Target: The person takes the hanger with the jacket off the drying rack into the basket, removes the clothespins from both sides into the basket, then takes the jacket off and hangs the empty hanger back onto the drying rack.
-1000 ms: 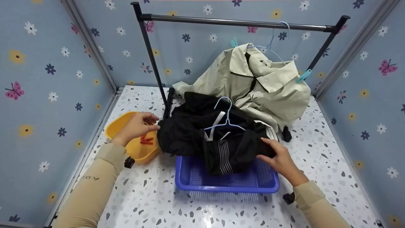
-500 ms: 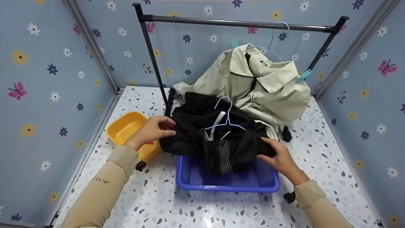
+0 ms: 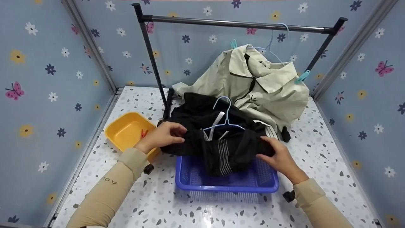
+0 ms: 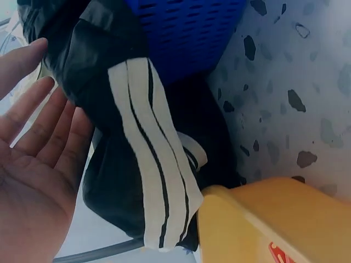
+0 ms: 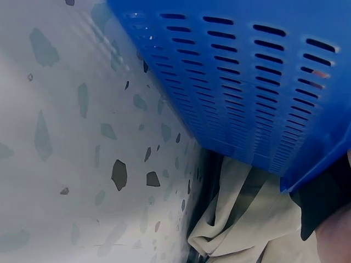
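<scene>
A black garment (image 3: pixel 186 110) with white stripes lies bunched over the blue basket (image 3: pixel 227 189), and a light blue hanger (image 3: pixel 227 122) sits in its top with the hook upward. At the garment's right edge, my right hand (image 3: pixel 280 158) pinches the black cloth between thumb and fingers. My left hand (image 3: pixel 164 136) is at the garment's left side, thumb and fingers apart. In the left wrist view, its fingers (image 4: pixel 41 126) reach out beside the dark cloth with its white stripe band (image 4: pixel 156 159). Little of the right hand shows in the right wrist view.
A beige jacket (image 3: pixel 272 91) hangs behind from a black rack (image 3: pixel 202 20) on a blue hanger, with teal clothespins (image 3: pixel 302 77) at its shoulders. On the left stands a yellow box (image 3: pixel 117 133) holding red clothespins (image 3: pixel 144 133). Patterned walls enclose the speckled table (image 3: pixel 152 205).
My left hand has moved right, from above the yellow box to the black garment's left side. My right hand stays at the garment's right edge.
</scene>
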`<state>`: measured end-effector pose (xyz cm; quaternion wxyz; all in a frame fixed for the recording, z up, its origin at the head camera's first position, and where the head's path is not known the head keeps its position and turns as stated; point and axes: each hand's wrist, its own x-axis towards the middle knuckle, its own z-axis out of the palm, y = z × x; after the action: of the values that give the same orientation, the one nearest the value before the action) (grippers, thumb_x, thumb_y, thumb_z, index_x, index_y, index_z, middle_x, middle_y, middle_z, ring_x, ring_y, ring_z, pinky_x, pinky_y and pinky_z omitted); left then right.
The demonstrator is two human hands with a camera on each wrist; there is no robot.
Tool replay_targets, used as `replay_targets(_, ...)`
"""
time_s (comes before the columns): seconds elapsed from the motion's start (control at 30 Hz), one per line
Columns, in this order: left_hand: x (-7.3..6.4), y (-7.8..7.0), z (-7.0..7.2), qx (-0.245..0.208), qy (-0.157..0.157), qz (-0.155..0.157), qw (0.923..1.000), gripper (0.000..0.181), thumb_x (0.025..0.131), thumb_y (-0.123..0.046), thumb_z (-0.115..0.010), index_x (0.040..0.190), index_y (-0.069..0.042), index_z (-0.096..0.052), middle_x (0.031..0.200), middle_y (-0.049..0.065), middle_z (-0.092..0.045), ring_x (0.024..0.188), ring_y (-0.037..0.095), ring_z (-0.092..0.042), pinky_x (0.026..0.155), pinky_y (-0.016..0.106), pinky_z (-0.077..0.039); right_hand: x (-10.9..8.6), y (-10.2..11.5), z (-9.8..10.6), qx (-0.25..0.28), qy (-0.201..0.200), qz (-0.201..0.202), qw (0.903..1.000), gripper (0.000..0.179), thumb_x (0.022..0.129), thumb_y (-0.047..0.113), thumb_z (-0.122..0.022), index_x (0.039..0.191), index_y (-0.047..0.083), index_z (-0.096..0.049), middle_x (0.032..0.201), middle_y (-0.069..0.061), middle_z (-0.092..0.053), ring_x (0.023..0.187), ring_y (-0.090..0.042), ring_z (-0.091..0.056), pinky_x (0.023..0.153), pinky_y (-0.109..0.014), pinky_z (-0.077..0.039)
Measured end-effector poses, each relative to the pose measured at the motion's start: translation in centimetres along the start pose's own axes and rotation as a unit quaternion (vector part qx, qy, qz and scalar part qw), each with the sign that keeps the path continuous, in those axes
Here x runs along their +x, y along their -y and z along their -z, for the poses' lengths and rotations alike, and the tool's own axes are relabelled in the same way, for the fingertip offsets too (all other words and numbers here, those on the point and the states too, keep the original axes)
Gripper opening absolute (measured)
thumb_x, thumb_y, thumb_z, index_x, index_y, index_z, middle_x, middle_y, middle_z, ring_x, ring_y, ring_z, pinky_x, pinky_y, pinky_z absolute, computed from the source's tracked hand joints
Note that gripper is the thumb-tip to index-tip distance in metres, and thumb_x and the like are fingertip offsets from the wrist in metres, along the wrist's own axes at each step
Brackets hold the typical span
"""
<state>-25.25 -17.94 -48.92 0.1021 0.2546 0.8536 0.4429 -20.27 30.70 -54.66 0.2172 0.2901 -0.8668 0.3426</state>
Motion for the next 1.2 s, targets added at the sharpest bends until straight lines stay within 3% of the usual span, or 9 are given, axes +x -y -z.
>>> replay_targets(0.23, 0.2, 0.3, -0.3, 0.028, 0.016, -0.022, 0.9992, 0.025, 0.099, -0.006, -0.075, 0.123, -0.002, -0.079, 0.121, 0.014, -0.080, 0.117, 0.033, -0.072, 0.110, 0.055, -0.055, 0.7, 0.4, 0.4, -0.012, 0.016, -0.013, 0.9997, 0.070, 0.072, 0.000, -0.098, 0.134, -0.005, -0.067, 0.130, -0.025, -0.073, 0.121, -0.045, -0.069, 0.116, -0.008, -0.033)
replay_targets(0.47, 0.2, 0.2, -0.4, 0.030, 0.021, -0.033, 0.9988, 0.021, 0.100, -0.004, -0.072, 0.119, -0.001, -0.080, 0.119, 0.014, -0.081, 0.117, 0.031, -0.071, 0.112, 0.053, -0.054, 1.2, 0.6, 0.6, -0.034, 0.036, -0.016, 0.9987, 0.070, 0.073, 0.001, -0.099, 0.134, -0.004, -0.066, 0.129, -0.024, -0.072, 0.123, -0.043, -0.069, 0.114, -0.024, -0.045)
replay_targets(0.7, 0.1, 0.6, -0.5, 0.028, 0.019, -0.043, 0.9985, 0.018, 0.101, -0.005, -0.071, 0.117, -0.002, -0.081, 0.115, 0.012, -0.081, 0.113, 0.028, -0.071, 0.109, 0.050, -0.055, 1.7, 0.5, 0.9, -0.021, 0.052, -0.002, 0.9984, 0.069, 0.071, 0.002, -0.100, 0.132, -0.003, -0.067, 0.124, -0.022, -0.073, 0.117, -0.040, -0.069, 0.111, -0.016, -0.041)
replay_targets(1.2, 0.0, 0.6, -0.7, 0.021, 0.021, -0.038, 0.9988, 0.018, 0.101, -0.005, -0.072, 0.116, -0.003, -0.081, 0.114, 0.012, -0.081, 0.112, 0.027, -0.069, 0.107, 0.047, -0.055, 4.3, 1.7, 2.5, 0.017, 0.061, 0.015, 0.9978, 0.069, 0.071, 0.010, -0.102, 0.130, -0.004, -0.069, 0.107, -0.016, -0.072, 0.097, -0.030, -0.068, 0.080, -0.035, -0.056)
